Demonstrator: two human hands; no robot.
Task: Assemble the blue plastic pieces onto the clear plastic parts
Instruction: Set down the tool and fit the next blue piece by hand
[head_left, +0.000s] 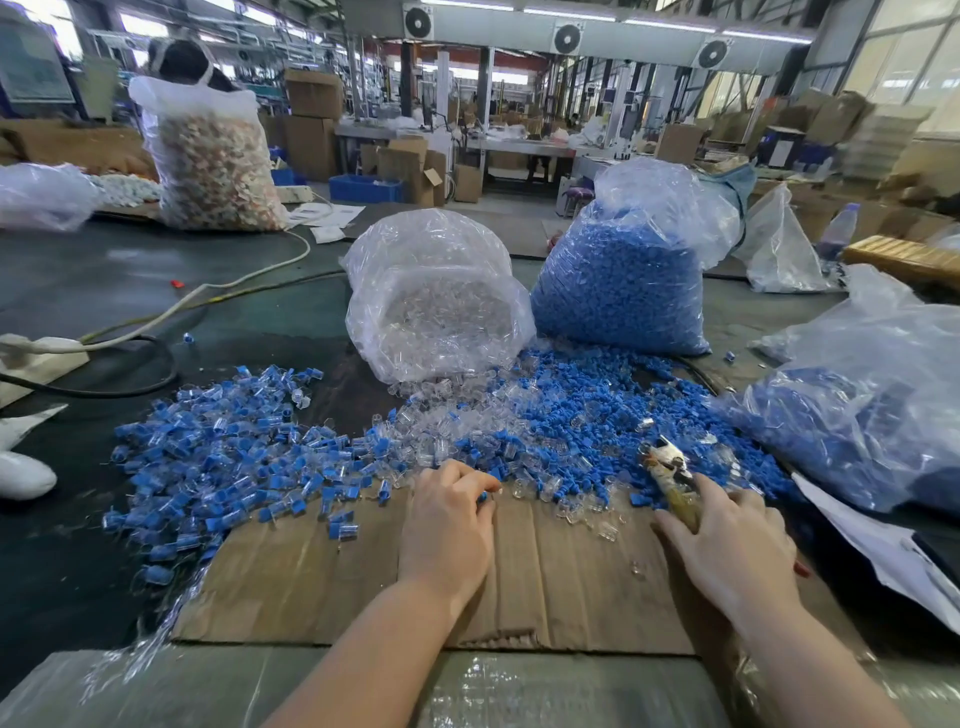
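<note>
Left hand (447, 525) on the cardboard (322, 587), fingers (483, 486) curled, pinching a blue piece (483, 497) at the pile's near edge. Right hand (727, 551) grips a worn tool (672, 483), fingers wrapped round its handle. Loose blue pieces (587, 410) and clear parts (441, 415) lie mixed on the tabletop (104, 270) before the clear bag (436, 296) and blue bag (623, 275); assembled ones (218, 457) heaped left.

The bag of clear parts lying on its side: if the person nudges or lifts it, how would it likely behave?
The bag of clear parts looks thin and crinkled, so it would probably sag rather than hold shape. Its mouth faces the cardboard sheet with pieces already spilled, so pushing would likely shed more. Small hollow-looking parts suggest it is light for its bulk.
</note>
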